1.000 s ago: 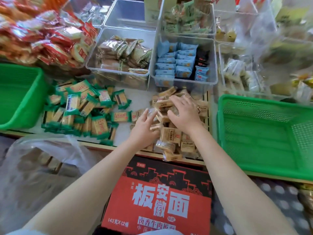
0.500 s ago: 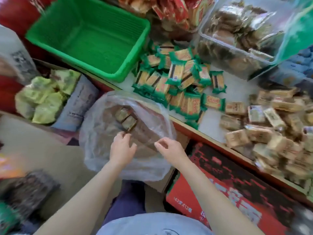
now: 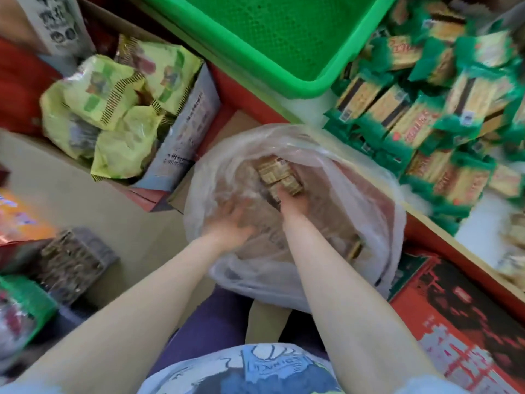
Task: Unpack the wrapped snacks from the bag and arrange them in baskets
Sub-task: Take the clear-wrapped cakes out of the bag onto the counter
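Midway through unpacking — both hands in the bag.

The right hand [image 3: 294, 204] gripped tan wrapped snacks [image 3: 279, 174] inside the clear bag [image 3: 369, 200]; the left hand [image 3: 231, 220] lay open beside. Green-wrapped snacks [image 3: 420, 115] sat heaped on the worktop [image 3: 480, 223] — the green basket [image 3: 272, 32] apparently unfilled.

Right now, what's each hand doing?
Left hand: open, inside the bag, holding nothing.
Right hand: shut on snacks in the bag.
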{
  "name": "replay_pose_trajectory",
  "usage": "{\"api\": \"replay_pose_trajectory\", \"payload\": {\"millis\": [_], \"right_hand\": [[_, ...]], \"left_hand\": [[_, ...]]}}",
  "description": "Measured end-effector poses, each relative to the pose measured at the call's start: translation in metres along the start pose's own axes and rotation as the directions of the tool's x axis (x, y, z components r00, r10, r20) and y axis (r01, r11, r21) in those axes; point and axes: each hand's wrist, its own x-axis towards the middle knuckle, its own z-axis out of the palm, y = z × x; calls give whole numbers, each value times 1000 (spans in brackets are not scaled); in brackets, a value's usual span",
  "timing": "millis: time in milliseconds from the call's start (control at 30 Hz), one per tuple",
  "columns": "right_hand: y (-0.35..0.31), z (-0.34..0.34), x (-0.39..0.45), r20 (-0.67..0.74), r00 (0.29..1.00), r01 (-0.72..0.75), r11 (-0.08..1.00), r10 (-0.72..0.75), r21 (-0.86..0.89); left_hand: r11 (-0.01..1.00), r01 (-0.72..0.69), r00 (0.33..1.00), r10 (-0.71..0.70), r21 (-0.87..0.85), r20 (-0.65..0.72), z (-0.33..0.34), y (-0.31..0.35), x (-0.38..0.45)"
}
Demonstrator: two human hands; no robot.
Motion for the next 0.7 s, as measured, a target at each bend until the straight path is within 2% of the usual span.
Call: {"api": "replay_pose_trajectory", "payload": {"millis": [167, 300, 467, 567, 700], "right_hand": [[-2, 17, 7, -129, 990, -81, 987, 63, -140], [-4, 22, 14, -129, 988, -102, 982, 82, -160], [5, 5, 8, -6, 999, -50, 988, 52, 148], [10, -18, -11, 86, 995, -56, 984, 42, 167], [15, -59, -46, 177, 984, -25, 981, -10, 194]], "left_hand": [[1000, -9, 1000, 9, 30, 19, 0, -2, 2], [1000, -6, 1000, 6, -8, 23, -2, -6, 3], [1000, 13, 998, -13, -7, 56, 1, -8, 1], [999, 38, 998, -37, -28, 60, -1, -5, -3], [968, 125, 991, -109, -219, 84, -16, 10, -19]]}}
